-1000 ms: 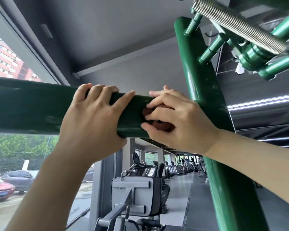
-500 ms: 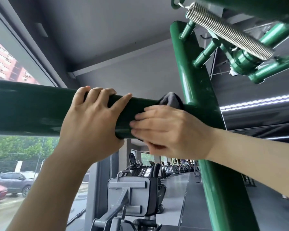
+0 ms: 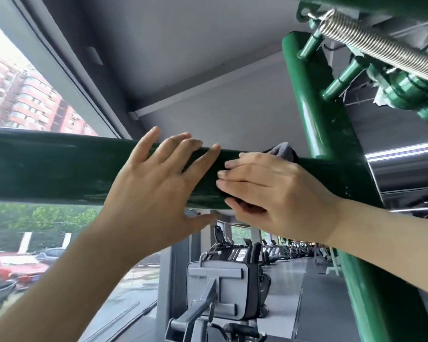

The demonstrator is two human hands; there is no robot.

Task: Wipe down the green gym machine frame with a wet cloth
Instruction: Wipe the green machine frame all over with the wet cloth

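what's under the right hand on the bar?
A dark grey cloth pokes out above the right hand on the green crossbar; the rest is covered by fingers.

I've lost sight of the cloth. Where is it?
In the head view, right of centre: the grey cloth lies on the horizontal green bar, mostly under the right hand, beside the slanted green post.

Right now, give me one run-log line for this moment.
left hand: open on crossbar | right hand: presses cloth on crossbar beside post | wiping underway
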